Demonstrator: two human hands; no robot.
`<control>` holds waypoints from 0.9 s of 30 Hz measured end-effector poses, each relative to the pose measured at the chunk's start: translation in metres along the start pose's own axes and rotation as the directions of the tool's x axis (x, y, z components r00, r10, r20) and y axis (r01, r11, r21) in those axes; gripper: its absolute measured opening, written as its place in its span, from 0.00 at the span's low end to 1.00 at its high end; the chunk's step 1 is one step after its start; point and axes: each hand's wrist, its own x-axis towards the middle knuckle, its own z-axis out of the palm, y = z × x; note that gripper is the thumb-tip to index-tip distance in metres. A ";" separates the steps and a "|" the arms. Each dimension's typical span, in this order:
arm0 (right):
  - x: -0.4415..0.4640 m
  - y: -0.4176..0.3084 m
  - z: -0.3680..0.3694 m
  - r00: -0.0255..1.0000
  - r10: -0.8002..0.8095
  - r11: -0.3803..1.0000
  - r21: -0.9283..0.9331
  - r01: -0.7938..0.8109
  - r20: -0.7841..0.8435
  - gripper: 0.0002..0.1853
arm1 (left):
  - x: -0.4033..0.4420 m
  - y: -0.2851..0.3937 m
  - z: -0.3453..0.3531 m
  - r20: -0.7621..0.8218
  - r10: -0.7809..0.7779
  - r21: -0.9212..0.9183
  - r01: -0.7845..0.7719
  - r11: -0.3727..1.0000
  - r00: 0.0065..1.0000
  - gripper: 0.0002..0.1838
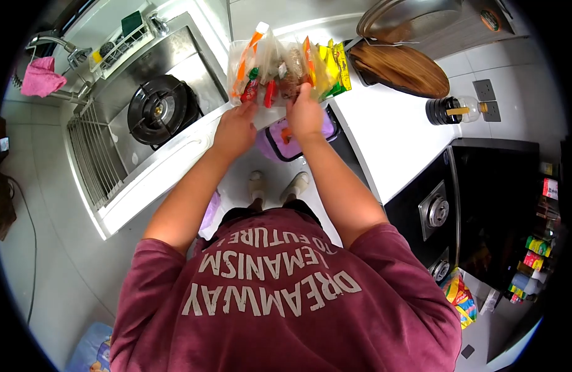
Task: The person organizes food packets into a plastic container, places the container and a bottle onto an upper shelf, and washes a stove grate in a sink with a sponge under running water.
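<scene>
A clear plastic storage bin [233, 67] sits at the back counter, filled with several bags and packets, some with orange stripes and some red. My left hand [235, 129] is at the bin's front left, its fingertips curled against the lower front edge. My right hand [306, 113] grips the front right part of the bin, a finger reaching up over the front. The undersides of both hands are hidden. Yellow-green packets [335, 67] stand at the bin's right side. Below and between my hands hangs a bin lined with a purple bag [283, 144], some orange scraps inside.
To the left are a sink basin with a black burner ring [162, 110], a wire rack [98, 155] and a pink cloth [43, 77]. On the right stand a wooden cutting board [397, 67], a dark bottle [443, 111] and a black gas stove [425, 211].
</scene>
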 end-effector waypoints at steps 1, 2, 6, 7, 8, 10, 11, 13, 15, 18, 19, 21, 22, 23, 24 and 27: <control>0.001 -0.001 0.004 1.000 0.009 1.000 0.021 -0.010 0.004 0.21 | 0.001 0.000 0.000 0.004 0.002 0.003 -0.002 1.000 1.000 0.26; 0.003 -0.002 0.009 1.000 0.020 0.998 0.061 -0.019 -0.007 0.21 | 0.002 -0.001 0.000 0.027 0.001 0.001 -0.001 1.000 1.000 0.27; 0.013 -0.009 0.012 0.991 0.121 0.989 0.079 -0.125 0.060 0.20 | 0.003 -0.002 -0.002 0.077 0.006 -0.003 -0.005 1.000 0.997 0.29; 0.012 -0.011 0.006 0.988 0.132 0.989 0.060 -0.137 0.082 0.19 | 0.003 -0.001 -0.003 0.079 0.008 -0.006 -0.008 1.000 0.997 0.29; 0.011 -0.013 -0.001 0.985 0.140 0.989 0.039 -0.144 0.103 0.18 | 0.004 -0.001 -0.003 0.078 0.010 -0.016 -0.009 1.000 0.997 0.29; 0.003 -0.013 -0.010 0.998 0.006 1.000 0.022 -0.008 0.063 0.15 | 0.003 -0.002 -0.003 0.076 0.007 -0.036 -0.004 0.999 0.997 0.29; -0.001 -0.012 -0.013 0.997 -0.061 0.998 0.012 0.061 0.044 0.15 | 0.002 -0.003 -0.002 0.067 0.017 -0.030 -0.015 0.999 0.998 0.29; -0.007 -0.005 -0.010 0.992 -0.123 0.991 0.057 0.124 -0.023 0.13 | 0.002 -0.003 -0.001 0.044 0.031 -0.020 -0.030 0.999 0.999 0.29; -0.010 0.002 -0.004 0.988 -0.151 0.988 0.015 0.151 0.015 0.13 | 0.002 0.000 -0.002 0.050 0.017 -0.035 -0.015 0.999 0.999 0.29; -0.002 -0.002 0.003 0.974 -0.128 0.979 -0.131 0.154 0.186 0.13 | 0.001 -0.002 0.001 0.049 0.011 -0.018 -0.011 1.000 0.999 0.29; 0.002 -0.005 0.001 0.968 -0.114 0.976 -0.159 0.152 0.224 0.13 | 0.002 -0.004 0.001 0.046 0.016 -0.006 -0.016 1.000 0.999 0.29; 0.002 -0.006 -0.005 0.967 -0.148 0.977 -0.118 0.175 0.208 0.13 | 0.002 -0.004 -0.001 0.084 0.006 -0.001 -0.006 1.000 0.996 0.29; -0.005 -0.001 -0.006 0.969 -0.196 0.977 -0.050 0.206 0.153 0.13 | 0.003 -0.002 -0.003 0.099 0.002 0.000 -0.002 1.000 0.995 0.29; -0.013 0.005 -0.007 0.966 -0.242 0.970 0.015 0.241 0.096 0.12 | 0.003 -0.002 -0.004 0.081 0.001 -0.026 0.001 1.000 0.997 0.28; -0.023 0.012 -0.008 0.960 -0.280 0.953 0.130 0.274 0.027 0.11 | 0.002 -0.002 -0.003 0.064 -0.001 -0.053 0.004 0.999 0.998 0.28; -0.051 0.037 -0.022 0.961 -0.255 0.872 0.404 0.277 -0.107 0.08 | -0.002 -0.004 -0.009 0.037 -0.037 -0.226 0.044 0.973 0.999 0.24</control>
